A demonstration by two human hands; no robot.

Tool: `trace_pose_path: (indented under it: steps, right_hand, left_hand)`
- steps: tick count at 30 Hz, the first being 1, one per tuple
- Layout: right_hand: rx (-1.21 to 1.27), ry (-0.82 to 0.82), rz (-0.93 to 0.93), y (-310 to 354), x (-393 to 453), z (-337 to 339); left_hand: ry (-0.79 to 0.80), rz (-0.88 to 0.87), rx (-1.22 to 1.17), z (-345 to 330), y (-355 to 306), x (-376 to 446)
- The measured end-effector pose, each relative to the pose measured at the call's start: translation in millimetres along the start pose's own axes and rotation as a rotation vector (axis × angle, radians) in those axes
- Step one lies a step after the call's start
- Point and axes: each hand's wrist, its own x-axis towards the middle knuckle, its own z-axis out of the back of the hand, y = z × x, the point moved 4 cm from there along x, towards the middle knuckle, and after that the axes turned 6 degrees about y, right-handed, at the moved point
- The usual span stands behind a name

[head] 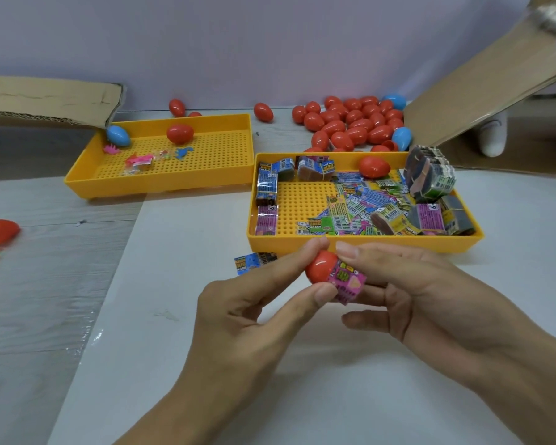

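A red plastic egg (319,265) is held above the white table, just in front of the right yellow tray (360,245). My left hand (257,306) pinches the egg between thumb and forefinger. A pink printed label sleeve (347,277) wraps the egg's right end. My right hand (414,290) grips that sleeve, fingers curled round it from the right. The right tray holds several loose printed labels (363,207), bundled label packs (430,175) and one red egg (373,166).
A second yellow tray (161,184) at the left holds small toys, a blue egg (118,135) and a red egg (179,133). A pile of red eggs (350,123) lies behind. Cardboard flaps stand at the far left (45,97) and right (482,91). A blue label (249,261) lies beside my left hand.
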Motion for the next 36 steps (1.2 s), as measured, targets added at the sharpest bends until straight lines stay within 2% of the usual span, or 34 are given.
trace_pose_path:
  steps: [7,20,24,30,36]
  right_hand:
    - [-0.041,0.037,-0.005,3.0,-2.3,-0.5]
    - [0.259,0.159,-0.088,-3.9,0.5,-7.8]
    - [0.153,0.151,-0.07,-4.1,0.6,-9.3]
    - [0.31,0.23,-0.133,-6.4,-0.9,-12.4]
    - [0.346,0.209,-0.156,-9.6,0.9,-10.7]
  left_hand:
    - [-0.031,-0.035,-0.045,-1.4,1.6,-1.6]
    - [-0.035,-0.017,-0.046,-0.6,-2.8,0.6]
    - [-0.065,-0.018,-0.085,-1.8,-2.6,0.7]
    - [-0.023,-0.02,-0.076,-2.5,-3.2,0.1]
    - [0.012,0.03,-0.123,-2.0,-1.7,1.7]
